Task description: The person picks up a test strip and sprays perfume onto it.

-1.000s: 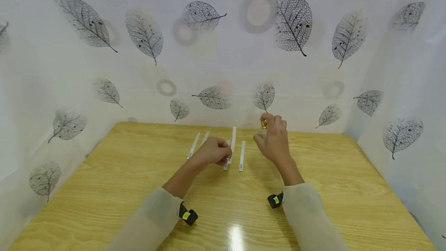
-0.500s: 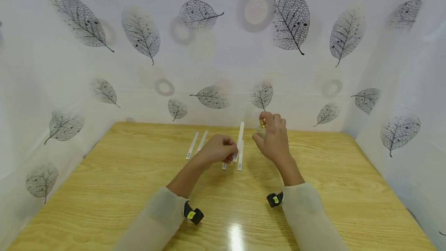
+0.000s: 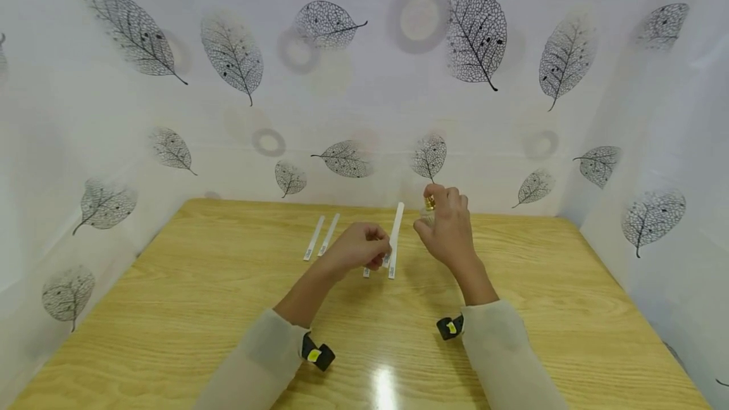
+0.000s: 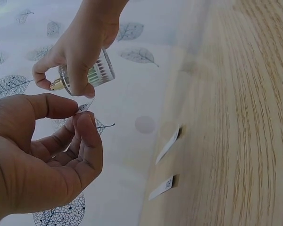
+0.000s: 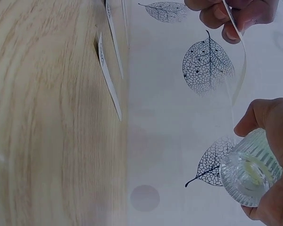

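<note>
In the head view my left hand (image 3: 359,247) pinches the lower end of a white paper test strip (image 3: 398,217) between thumb and forefinger, its free end up and leaning right. In the right wrist view the held strip (image 5: 244,56) looks slightly bent. My right hand (image 3: 448,228) grips a ribbed clear glass perfume bottle (image 5: 250,172) with pale greenish liquid, above the table. A fingertip lies on its gold spray top (image 4: 57,85). The held strip stands just left of the bottle, apart from it. Whether any spray comes out cannot be seen.
On the wooden table (image 3: 228,309) lie several more labelled strips: a pair to the left (image 3: 314,238), one partly hidden under my left hand (image 3: 366,273), and one (image 3: 393,262) behind the held strip. A leaf-patterned sheet (image 3: 364,106) encloses the back and sides.
My left hand has shifted right with its strip, bringing it nearer the bottle, and the strip's top now leans further right. My right hand with the bottle has hardly moved.
</note>
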Available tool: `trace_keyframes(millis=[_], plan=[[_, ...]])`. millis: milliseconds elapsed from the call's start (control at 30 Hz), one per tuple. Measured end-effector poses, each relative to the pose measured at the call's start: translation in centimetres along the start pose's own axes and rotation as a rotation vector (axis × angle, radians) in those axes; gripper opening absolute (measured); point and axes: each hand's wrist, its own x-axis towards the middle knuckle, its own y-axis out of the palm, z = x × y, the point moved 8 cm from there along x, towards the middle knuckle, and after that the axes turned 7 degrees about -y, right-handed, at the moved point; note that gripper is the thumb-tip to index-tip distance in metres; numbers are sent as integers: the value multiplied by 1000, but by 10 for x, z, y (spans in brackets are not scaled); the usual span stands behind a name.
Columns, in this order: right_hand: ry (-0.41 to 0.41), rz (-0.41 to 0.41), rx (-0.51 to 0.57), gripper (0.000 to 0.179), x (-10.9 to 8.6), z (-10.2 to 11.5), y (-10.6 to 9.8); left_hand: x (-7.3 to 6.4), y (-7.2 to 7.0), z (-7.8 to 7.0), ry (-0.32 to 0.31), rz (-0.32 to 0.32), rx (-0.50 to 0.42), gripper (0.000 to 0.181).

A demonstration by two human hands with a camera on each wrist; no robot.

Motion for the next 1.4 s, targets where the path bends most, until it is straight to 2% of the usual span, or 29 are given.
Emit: trace_keyframes(millis=[300,633,767,1000,1400], plan=[[-57,38,-15,51,-3,2,4,-7,5,-7,1,9,0,12],[-102,-7,1,50,-2,7,-1,-7,8,-5,-3,20,5,9],[-100,-7,1,48,-3,8,-1,-6,8,-5,-4,21,3,10],[-68,40,-5,47,-5,5,4,-9,11,-8,5,28,4,9],[-96,49,-24,47,-5,8,7,-9,14,-10,21,31,8,8]])
